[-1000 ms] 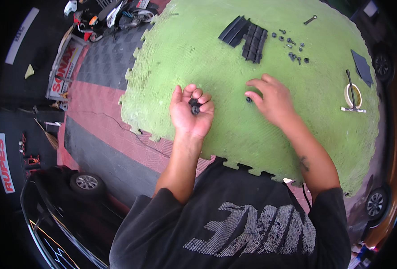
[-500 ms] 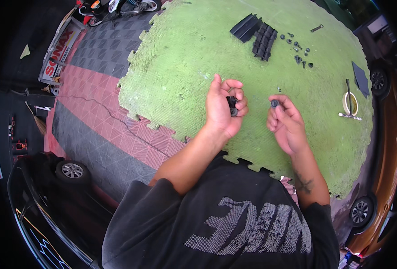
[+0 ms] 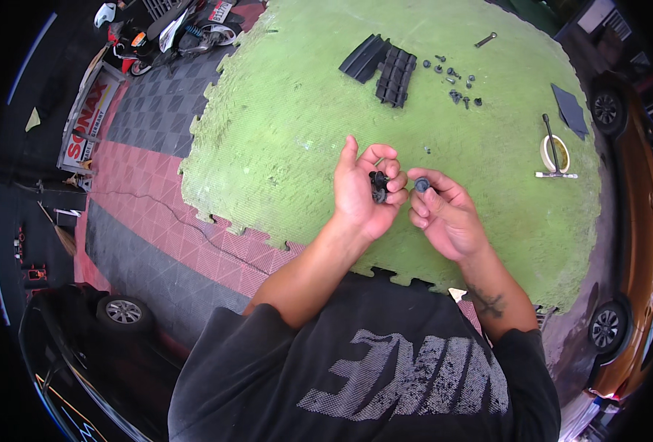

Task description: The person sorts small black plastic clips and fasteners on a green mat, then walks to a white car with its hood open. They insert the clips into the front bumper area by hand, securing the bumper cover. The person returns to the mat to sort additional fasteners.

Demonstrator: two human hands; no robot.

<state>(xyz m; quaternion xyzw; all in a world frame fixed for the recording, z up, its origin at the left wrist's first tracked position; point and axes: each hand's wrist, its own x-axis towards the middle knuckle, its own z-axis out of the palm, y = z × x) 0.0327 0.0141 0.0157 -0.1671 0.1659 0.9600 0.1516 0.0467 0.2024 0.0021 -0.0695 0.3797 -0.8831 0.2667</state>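
Palm up with curled fingers, my left hand point(image 3: 359, 195) cups several small black bolts point(image 3: 379, 193). Close to its fingertips, my right hand point(image 3: 448, 217) pinches one dark bolt point(image 3: 422, 185) between thumb and fingers, its round head showing. A narrow gap separates the two hands. Both are held above a green foam mat point(image 3: 282, 140). Farther out on the mat, loose bolts point(image 3: 454, 96) lie scattered to the right of two ribbed black plastic pieces point(image 3: 396, 76). A tiny dark bit point(image 3: 427, 150) rests on the mat just beyond my right hand.
On the mat's right side, a T-handle wrench point(image 3: 552, 147) lies across a tape roll point(image 3: 564, 163), near a dark flat sheet point(image 3: 569, 110). A small wrench point(image 3: 486, 40) is at the far right. Cars flank both sides; a motorcycle point(image 3: 194, 37) stands far left.
My right hand has moved left with its bolt, nearer to my left hand. The left hand still cups its bolts. The view has shifted slightly.
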